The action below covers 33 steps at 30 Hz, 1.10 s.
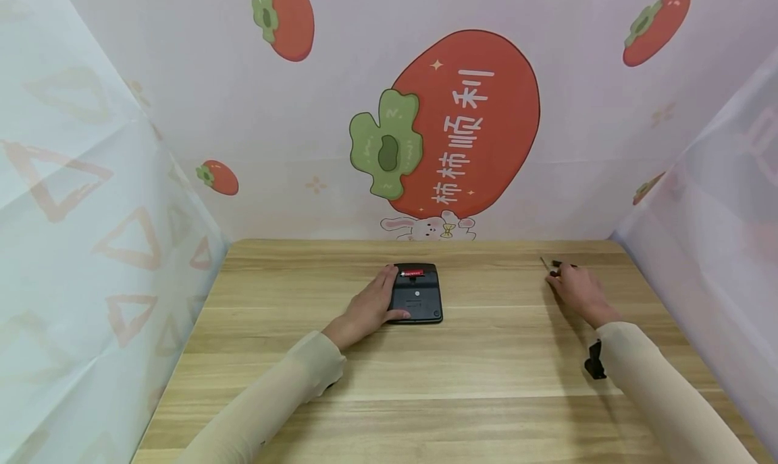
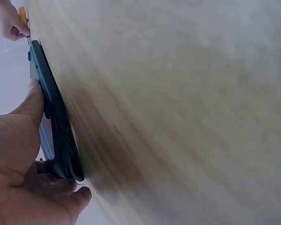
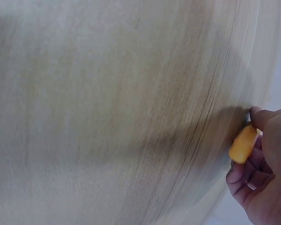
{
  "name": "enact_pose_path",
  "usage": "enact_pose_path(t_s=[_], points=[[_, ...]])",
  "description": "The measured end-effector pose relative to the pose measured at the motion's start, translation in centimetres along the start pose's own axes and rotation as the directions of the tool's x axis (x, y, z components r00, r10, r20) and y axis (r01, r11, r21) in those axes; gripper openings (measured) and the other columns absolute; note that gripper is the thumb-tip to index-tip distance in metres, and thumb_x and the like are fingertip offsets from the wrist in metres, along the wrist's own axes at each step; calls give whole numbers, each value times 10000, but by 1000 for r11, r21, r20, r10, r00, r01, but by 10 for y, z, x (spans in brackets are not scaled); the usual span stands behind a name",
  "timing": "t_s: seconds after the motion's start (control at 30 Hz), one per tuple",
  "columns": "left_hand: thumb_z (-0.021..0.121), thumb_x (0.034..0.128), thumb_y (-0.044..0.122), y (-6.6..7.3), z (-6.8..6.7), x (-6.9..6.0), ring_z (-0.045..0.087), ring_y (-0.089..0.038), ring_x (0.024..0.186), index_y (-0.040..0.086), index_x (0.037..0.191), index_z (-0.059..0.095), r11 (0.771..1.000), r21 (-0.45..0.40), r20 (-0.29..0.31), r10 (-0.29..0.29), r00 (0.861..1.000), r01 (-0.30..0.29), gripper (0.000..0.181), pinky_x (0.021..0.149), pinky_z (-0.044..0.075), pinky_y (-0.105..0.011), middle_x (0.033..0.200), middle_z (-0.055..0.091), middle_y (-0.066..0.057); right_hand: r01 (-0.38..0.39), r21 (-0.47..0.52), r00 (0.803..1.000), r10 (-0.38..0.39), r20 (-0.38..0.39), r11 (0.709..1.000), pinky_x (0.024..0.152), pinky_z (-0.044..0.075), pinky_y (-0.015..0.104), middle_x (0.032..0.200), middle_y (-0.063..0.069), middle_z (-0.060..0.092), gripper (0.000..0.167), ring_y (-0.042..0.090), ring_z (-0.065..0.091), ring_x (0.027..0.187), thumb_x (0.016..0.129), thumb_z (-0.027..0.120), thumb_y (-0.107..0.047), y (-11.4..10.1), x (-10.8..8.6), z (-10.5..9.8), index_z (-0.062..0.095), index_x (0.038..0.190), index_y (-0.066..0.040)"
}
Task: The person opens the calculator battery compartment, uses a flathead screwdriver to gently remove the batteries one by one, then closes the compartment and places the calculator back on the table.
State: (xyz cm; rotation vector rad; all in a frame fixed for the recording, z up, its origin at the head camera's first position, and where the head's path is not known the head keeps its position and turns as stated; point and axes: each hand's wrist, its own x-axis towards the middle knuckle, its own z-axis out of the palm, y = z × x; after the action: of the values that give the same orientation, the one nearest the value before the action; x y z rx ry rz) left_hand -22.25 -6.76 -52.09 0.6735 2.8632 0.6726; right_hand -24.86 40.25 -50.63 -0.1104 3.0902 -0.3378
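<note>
A black calculator (image 1: 425,300) lies back side up on the table, a red battery (image 1: 412,273) showing in its open compartment. My left hand (image 1: 369,308) grips its left side, with the thumb near the lower edge and the fingers at the upper corner. In the left wrist view the thumb lies against the calculator (image 2: 54,101) and the other fingers bend round its near end. Toward the back right, my right hand (image 1: 580,290) holds a screwdriver (image 3: 244,144) by its orange handle between thumb and fingers. Its thin shaft (image 1: 543,264) points away from me.
A small dark piece (image 1: 565,265) shows beside the right fingers; its kind cannot be told. The wooden table (image 1: 462,369) meets a printed back wall (image 1: 292,140) and white side sheets (image 1: 79,261) at left and right. A black wrist mount (image 1: 595,361) hangs at the right sleeve.
</note>
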Motion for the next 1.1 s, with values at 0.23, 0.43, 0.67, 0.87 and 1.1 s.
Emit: enact_pose_path(t_s=[0.23, 0.43, 0.67, 0.87, 1.1], points=[[752, 948, 500, 1, 0, 0, 342, -364, 1562, 13, 1677, 198, 1000, 3, 2, -5, 1000, 5, 1038, 1212, 408, -501, 1722, 248, -221, -9, 13, 1000, 9, 15, 1000, 504, 418, 369, 697, 132, 569, 369, 259, 538, 571, 1112, 560, -272, 0, -1, 1, 568, 1013, 84], [750, 948, 505, 1, 1, 0, 341, -364, 1563, 11, 1676, 196, 1000, 7, 1, -4, 1000, 4, 1040, 1218, 401, -493, 1721, 249, -224, -7, 12, 1000, 7, 16, 1000, 511, 450, 394, 735, 170, 602, 409, 275, 573, 589, 1113, 553, -298, 1, -2, 1, 569, 1034, 103], [745, 949, 512, 1, -1, 0, 323, -361, 1572, 9, 1678, 189, 1000, 16, 6, -9, 1000, 8, 1045, 1231, 383, -482, 1727, 233, -224, -3, 17, 1000, 3, 20, 1000, 521, 459, 400, 752, 183, 609, 448, 281, 581, 601, 1118, 539, -339, 1, -2, -2, 569, 1014, 95], [746, 949, 509, 3, -3, -1, 320, -361, 1573, 7, 1677, 185, 1000, 17, 14, -8, 1000, 8, 1047, 1232, 382, -481, 1729, 225, -224, -13, 30, 999, 12, 40, 999, 491, 380, 351, 675, 97, 552, 466, 222, 503, 547, 1117, 514, -407, 3, -2, -4, 572, 906, 5], [764, 947, 485, 4, -4, -2, 347, -379, 1557, -6, 1666, 213, 1000, -3, 4, 3, 1000, -3, 1031, 1218, 399, -494, 1712, 259, -242, -46, 28, 997, 44, 61, 999, 471, 335, 344, 624, 76, 516, 501, 210, 450, 518, 1111, 498, -449, 4, 0, -11, 571, 839, -34]])
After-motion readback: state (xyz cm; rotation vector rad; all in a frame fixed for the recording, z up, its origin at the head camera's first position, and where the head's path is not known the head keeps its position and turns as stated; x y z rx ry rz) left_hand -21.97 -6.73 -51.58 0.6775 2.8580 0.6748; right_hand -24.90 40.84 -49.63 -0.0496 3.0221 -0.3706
